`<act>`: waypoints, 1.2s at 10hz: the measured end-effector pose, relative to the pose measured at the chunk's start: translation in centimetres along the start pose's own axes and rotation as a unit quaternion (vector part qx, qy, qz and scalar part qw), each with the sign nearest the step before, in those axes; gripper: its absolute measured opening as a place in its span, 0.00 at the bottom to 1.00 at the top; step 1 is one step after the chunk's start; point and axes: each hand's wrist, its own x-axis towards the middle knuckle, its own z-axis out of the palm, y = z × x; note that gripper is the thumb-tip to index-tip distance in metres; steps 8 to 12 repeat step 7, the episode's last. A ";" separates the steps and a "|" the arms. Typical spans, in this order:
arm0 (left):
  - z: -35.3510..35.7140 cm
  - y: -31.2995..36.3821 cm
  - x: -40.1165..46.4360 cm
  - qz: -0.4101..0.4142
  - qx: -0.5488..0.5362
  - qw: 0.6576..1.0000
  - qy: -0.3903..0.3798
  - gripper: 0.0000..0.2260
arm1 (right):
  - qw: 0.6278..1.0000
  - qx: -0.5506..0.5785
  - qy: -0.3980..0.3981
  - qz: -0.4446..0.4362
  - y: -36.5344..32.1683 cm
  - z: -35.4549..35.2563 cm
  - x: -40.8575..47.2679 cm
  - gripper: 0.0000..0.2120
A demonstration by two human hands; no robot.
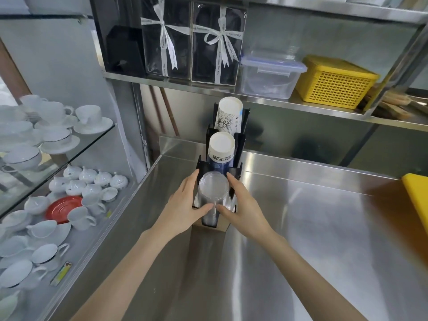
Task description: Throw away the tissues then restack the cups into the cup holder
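Note:
A black stepped cup holder (238, 144) stands on the steel counter against the back wall. Its rear slot holds a stack of white paper cups with a drawing (229, 117). The middle slot holds white-and-blue paper cups (221, 147). In the front slot sits a stack of clear plastic cups (213, 193), bottoms up. My left hand (185, 205) and my right hand (240, 205) clasp this clear stack from both sides, with fingertips meeting at its front. No tissues are in view.
The steel counter (301, 228) spreads right and toward me. A yellow board (416, 198) lies at its right edge. Glass shelves at the left carry white cups, teapots and a red saucer (63, 208). The shelf above holds gift boxes, a clear container and a yellow basket (335, 82).

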 end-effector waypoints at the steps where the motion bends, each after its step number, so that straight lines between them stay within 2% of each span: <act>1: -0.4 0.7 -1.0 0.058 0.084 0.994 0.050 0.35 | 0.993 -0.067 0.066 -0.073 -0.2 0.0 -0.8 0.30; 2: -0.2 0.9 -1.2 0.077 0.145 0.985 0.048 0.33 | 0.976 -0.153 0.098 -0.121 0.0 0.5 -1.3 0.27; 3: 0.3 1.2 -1.1 0.063 0.185 0.980 0.026 0.29 | 0.966 -0.227 0.060 -0.105 0.5 1.2 -1.9 0.26; 4: 0.2 1.4 -1.0 0.055 0.182 0.981 0.037 0.27 | 0.966 -0.242 0.031 -0.086 0.6 1.1 -2.0 0.27; 5: -0.3 1.6 -0.5 0.037 0.184 0.982 0.008 0.28 | 0.968 -0.241 0.001 -0.076 0.2 0.5 -1.7 0.28; 6: -1.0 2.3 0.1 0.035 0.204 0.978 -0.009 0.31 | 0.968 -0.239 -0.003 -0.069 -0.2 -0.4 -1.5 0.29; 7: -2.0 3.8 0.8 0.039 0.237 0.971 -0.024 0.34 | 0.969 -0.247 0.003 -0.022 -1.2 -2.1 -1.3 0.31; 12: -2.0 3.8 0.8 0.039 0.237 0.971 -0.024 0.34 | 0.969 -0.247 0.003 -0.022 -1.2 -2.1 -1.3 0.31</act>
